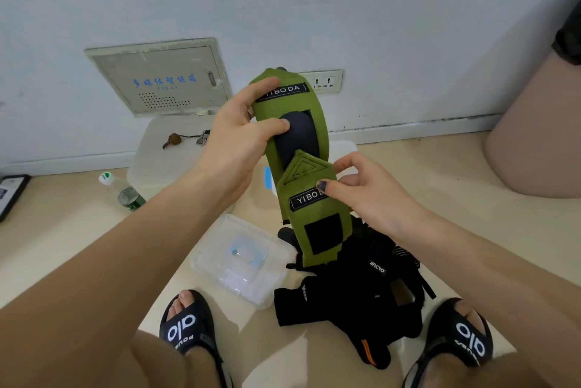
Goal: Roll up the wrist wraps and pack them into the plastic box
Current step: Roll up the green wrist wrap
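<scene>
Green wraps: two wrist wraps held up over the floor
Left hand: grips the upper wrap
Right hand: pinches the lower wrap
Box: clear plastic box below, open
Floor: beige floor, black gloves right of box
Wall: white wall at far side

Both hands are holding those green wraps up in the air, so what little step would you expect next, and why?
Probably starting to roll one up. The left hand holds the upper green wrap and the right hand pinches the lower green wrap. Both hang flat and unrolled above the clear plastic box, which sits open on the floor. They likely need rolling before packing.
</scene>
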Motion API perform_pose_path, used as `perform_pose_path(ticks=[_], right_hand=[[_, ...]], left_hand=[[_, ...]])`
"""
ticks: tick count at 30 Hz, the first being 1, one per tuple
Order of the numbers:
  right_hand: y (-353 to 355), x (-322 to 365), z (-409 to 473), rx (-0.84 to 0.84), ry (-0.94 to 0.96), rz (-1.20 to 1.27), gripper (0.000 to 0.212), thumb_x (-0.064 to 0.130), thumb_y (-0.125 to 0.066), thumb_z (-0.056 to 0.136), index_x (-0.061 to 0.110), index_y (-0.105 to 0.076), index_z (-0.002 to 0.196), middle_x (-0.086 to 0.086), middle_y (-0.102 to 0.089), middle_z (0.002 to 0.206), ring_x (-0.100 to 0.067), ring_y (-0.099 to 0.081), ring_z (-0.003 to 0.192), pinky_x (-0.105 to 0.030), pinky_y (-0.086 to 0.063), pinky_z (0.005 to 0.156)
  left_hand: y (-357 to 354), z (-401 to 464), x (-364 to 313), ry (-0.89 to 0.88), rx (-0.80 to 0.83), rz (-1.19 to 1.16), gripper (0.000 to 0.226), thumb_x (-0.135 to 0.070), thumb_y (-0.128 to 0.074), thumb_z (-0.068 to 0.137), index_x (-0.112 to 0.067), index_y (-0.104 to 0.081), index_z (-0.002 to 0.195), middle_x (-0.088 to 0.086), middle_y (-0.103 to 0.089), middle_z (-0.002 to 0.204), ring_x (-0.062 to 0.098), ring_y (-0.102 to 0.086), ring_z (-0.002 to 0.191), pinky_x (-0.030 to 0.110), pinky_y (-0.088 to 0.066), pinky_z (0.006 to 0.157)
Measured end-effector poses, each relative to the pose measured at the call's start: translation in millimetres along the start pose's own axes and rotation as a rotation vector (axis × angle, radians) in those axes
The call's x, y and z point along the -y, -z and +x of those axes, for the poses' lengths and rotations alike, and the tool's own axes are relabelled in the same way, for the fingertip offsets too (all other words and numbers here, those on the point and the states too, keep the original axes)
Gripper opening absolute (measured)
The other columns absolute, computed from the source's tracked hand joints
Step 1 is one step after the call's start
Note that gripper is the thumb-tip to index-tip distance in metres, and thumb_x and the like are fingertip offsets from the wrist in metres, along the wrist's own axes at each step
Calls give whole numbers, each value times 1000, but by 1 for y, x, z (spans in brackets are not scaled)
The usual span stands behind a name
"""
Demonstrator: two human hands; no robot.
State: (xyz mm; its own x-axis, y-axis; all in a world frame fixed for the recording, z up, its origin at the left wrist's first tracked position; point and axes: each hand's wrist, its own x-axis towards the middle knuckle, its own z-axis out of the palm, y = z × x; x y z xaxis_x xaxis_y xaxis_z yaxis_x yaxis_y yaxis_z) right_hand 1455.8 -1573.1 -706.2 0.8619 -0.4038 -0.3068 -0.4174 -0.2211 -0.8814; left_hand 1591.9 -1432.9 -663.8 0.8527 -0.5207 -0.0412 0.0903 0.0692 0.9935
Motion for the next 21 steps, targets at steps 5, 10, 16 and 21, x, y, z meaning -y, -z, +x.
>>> perform_pose_path(ticks=[5,10,16,21], right_hand=[[2,-2,1,79,64,27,27,30,-62,101,36,-65,127,-3,-77,97,-15,-74,91,-41,-59,96],[0,3,1,56,84,75,11,33,-64,100,29,-74,102,-3,-72,97,-22,-72,94,-44,-60,93],[-3,8,-3,20,181,103,14,25,-64,100,13,-70,95,-8,-76,99,-30,-71,97,-42,-57,89],[-3,16,-7,27,194,278,15,17,-63,101,6,-71,94,-8,-79,98,-13,-74,88,-13,-54,71]], left_hand=[[-5,-2,-2,52,-21,-95,55,16,-58,92,-13,-57,139,9,-72,120,24,-74,106,37,-62,85],[-6,-3,-3,101,-54,-211,49,4,-57,99,-20,-53,141,17,-73,111,22,-75,90,35,-63,80],[-14,-10,11,117,-21,-2,46,-20,-67,98,-32,-54,141,5,-71,113,18,-74,93,36,-60,84],[-22,-19,15,85,-30,92,36,-20,-72,94,-33,-64,127,9,-69,115,26,-74,97,48,-62,87]])
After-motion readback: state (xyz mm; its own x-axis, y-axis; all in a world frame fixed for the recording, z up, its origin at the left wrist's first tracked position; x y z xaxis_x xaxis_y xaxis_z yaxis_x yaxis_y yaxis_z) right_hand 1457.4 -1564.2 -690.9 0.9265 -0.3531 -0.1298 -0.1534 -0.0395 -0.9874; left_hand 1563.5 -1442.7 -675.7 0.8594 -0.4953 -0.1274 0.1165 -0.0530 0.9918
